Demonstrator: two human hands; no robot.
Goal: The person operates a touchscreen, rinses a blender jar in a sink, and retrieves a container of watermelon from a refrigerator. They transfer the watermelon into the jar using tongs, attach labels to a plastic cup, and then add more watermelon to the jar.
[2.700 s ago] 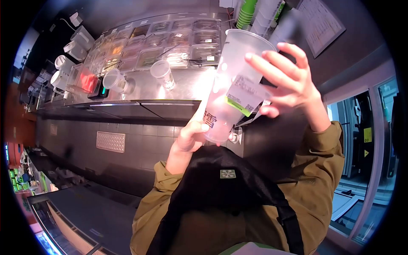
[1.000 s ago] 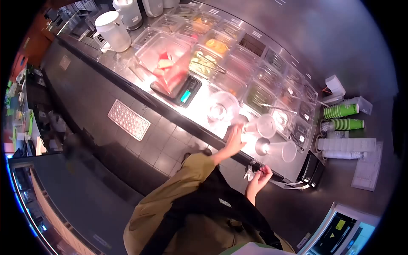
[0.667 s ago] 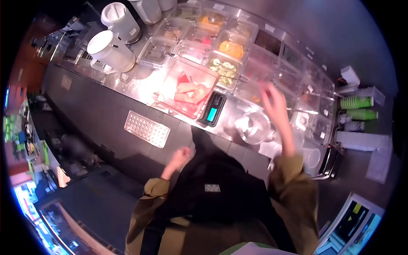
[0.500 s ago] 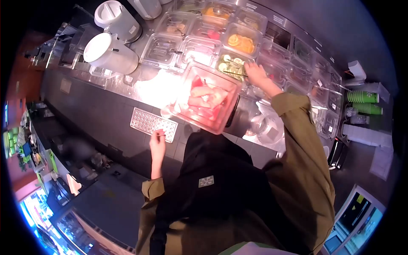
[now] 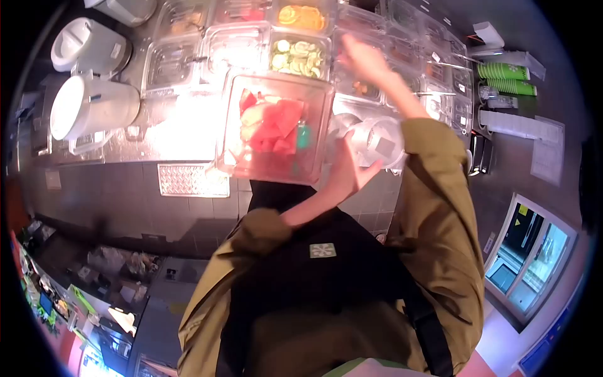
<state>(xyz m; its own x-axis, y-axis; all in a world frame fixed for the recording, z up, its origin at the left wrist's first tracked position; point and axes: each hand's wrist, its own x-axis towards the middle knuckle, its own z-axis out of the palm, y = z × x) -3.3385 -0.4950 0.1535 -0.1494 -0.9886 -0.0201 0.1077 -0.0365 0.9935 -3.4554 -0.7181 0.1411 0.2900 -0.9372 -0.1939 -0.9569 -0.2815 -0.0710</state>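
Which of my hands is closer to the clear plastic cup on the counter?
Left. The left hand is right beside the cup, seemingly touching it; the right hand is raised farther back over the ingredient bins.

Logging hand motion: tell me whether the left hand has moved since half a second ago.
Yes. The left hand left the metal grate panel and crossed rightward past the red-fruit tub to the clear cup.

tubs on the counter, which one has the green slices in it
The small tub straight behind the big tub of red chunks; the orange-slice tub sits beyond it, and the right hand hovers just beside it.
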